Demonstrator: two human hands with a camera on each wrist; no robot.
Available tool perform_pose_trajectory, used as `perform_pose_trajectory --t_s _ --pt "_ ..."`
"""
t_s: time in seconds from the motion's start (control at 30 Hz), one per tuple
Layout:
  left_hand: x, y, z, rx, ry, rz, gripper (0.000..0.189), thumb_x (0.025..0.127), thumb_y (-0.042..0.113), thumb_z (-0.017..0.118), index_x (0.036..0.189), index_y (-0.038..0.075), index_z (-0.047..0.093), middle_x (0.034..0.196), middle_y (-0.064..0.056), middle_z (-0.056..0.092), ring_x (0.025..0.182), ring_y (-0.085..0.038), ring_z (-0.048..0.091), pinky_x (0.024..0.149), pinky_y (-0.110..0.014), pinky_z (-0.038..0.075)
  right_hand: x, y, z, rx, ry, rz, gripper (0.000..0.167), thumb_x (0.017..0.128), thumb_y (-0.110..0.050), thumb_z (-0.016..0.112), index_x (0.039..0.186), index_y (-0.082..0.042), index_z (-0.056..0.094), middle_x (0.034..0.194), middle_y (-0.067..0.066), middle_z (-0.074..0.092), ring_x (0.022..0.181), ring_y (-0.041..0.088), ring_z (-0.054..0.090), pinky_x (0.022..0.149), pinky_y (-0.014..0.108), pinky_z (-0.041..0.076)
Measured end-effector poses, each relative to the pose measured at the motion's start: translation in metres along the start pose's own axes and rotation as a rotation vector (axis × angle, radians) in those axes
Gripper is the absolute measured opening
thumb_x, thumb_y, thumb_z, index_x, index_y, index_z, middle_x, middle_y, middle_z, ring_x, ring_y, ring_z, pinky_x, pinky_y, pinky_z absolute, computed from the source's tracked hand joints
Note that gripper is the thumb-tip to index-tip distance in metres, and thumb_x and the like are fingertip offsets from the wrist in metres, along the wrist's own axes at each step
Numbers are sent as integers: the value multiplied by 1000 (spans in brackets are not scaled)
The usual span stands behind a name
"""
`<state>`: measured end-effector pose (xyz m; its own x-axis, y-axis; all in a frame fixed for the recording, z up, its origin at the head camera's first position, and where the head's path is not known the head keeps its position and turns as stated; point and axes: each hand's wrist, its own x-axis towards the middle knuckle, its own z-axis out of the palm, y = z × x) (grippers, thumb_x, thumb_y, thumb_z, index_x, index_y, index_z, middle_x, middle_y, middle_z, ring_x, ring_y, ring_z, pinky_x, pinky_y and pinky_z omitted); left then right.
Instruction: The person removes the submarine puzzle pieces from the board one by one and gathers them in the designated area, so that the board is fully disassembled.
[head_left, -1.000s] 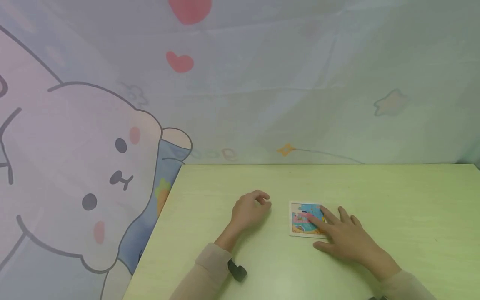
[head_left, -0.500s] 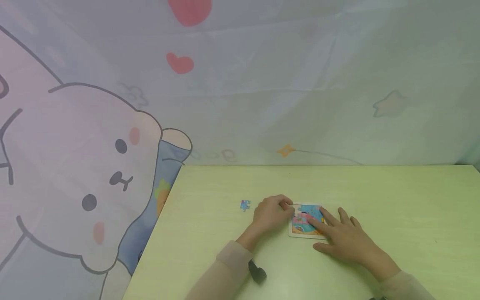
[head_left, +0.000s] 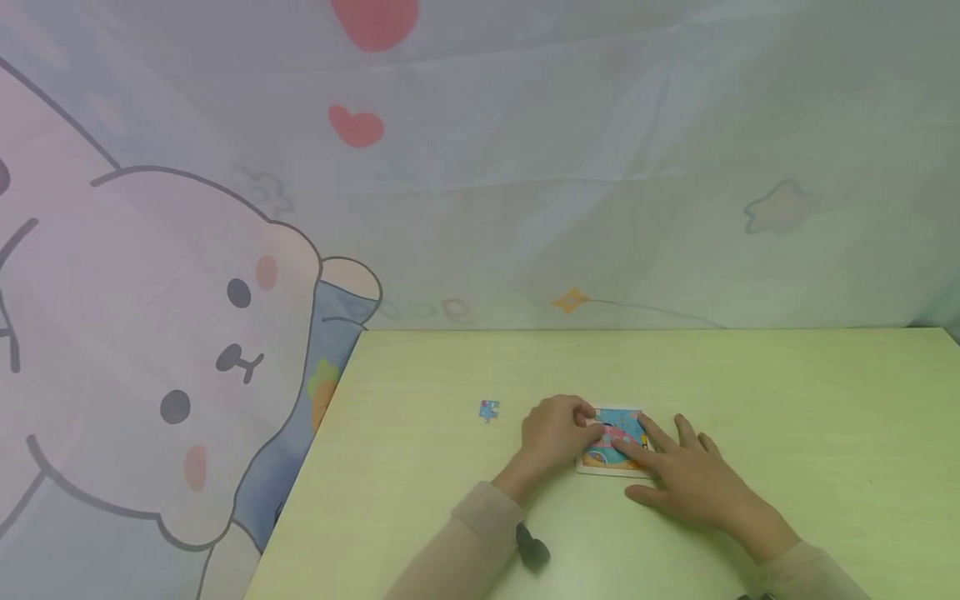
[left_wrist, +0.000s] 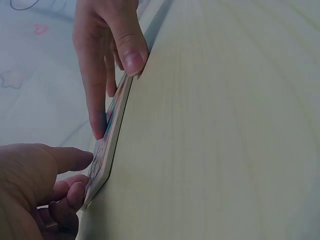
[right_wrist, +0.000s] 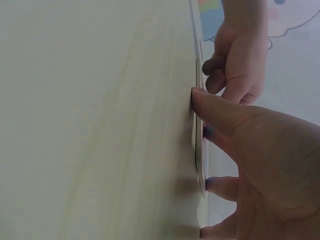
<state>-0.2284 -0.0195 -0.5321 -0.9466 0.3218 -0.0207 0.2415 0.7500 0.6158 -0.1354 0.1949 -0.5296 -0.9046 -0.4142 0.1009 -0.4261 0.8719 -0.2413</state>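
A small square jigsaw puzzle (head_left: 624, 417) in a white frame lies on the table, its picture blue and pink with orange at the bottom. My left hand (head_left: 557, 429) is at its upper left part, thumb and bent fingers right at the surface and hiding that corner; I cannot tell whether a piece is between the fingertips. My right hand (head_left: 693, 483) rests on the puzzle's right side with spread fingers, the index fingertip on the picture. In the left wrist view the left hand (left_wrist: 30, 185) has its thumb out and other fingers curled by the frame's corner.
A loose blue jigsaw piece (head_left: 489, 410) lies to the left of the left hand on the pale green table (head_left: 840, 417). Behind stands a cloth backdrop (head_left: 525, 192) with a bear, hearts and stars. A black device (head_left: 532, 550) is at the left cuff.
My left hand has moved right from over the loose piece to the puzzle's upper left, uncovering that piece. The right hand has stayed in place on the puzzle.
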Motion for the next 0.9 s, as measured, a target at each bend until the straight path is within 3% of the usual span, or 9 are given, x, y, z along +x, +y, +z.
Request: perform_pose_trajectory --t_s 0.9 --pt "-5 9 2 22 27 -11 30 88 41 83 106 18 78 79 16 64 66 -1 59 65 -26 48 0 1 0 2 -3 -15 64 96 -60 65 152 -28 55 158 22 43 133 70 36 95 78 39"
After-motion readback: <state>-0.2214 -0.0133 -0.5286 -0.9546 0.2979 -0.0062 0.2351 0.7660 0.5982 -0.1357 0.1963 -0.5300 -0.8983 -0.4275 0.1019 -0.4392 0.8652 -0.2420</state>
